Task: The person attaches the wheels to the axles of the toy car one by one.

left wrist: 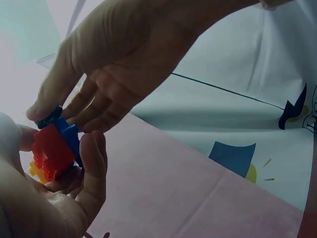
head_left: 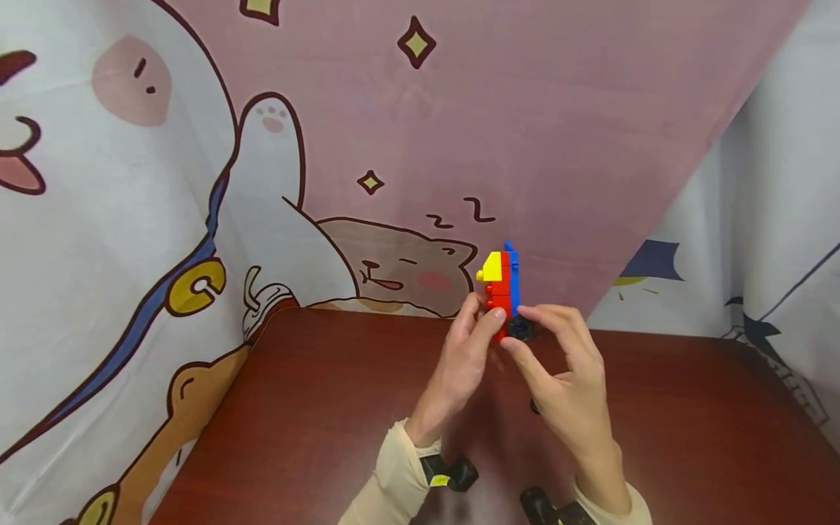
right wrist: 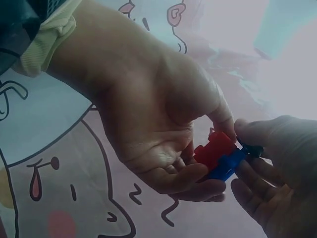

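Observation:
My left hand [head_left: 459, 357] grips a small toy vehicle built of bricks, held upright above the table. It has red bricks [head_left: 500, 288], a yellow sloped brick [head_left: 492, 267] near the top and a long blue base [head_left: 515, 281] along the right side. At the lower end of that base is a black wheel [head_left: 520, 328], pinched between thumb and index finger of my right hand [head_left: 571, 379]. In the left wrist view, fingers curl under the red bricks [left wrist: 53, 151]. In the right wrist view, the wheel [right wrist: 253, 148] lies against the blue base [right wrist: 228, 164].
A dark reddish-brown table [head_left: 315, 408] spreads below both hands. A small black piece [head_left: 534, 406] on it is partly hidden by my right hand. Cartoon-printed cloth [head_left: 558, 131] hangs at the back and on both sides.

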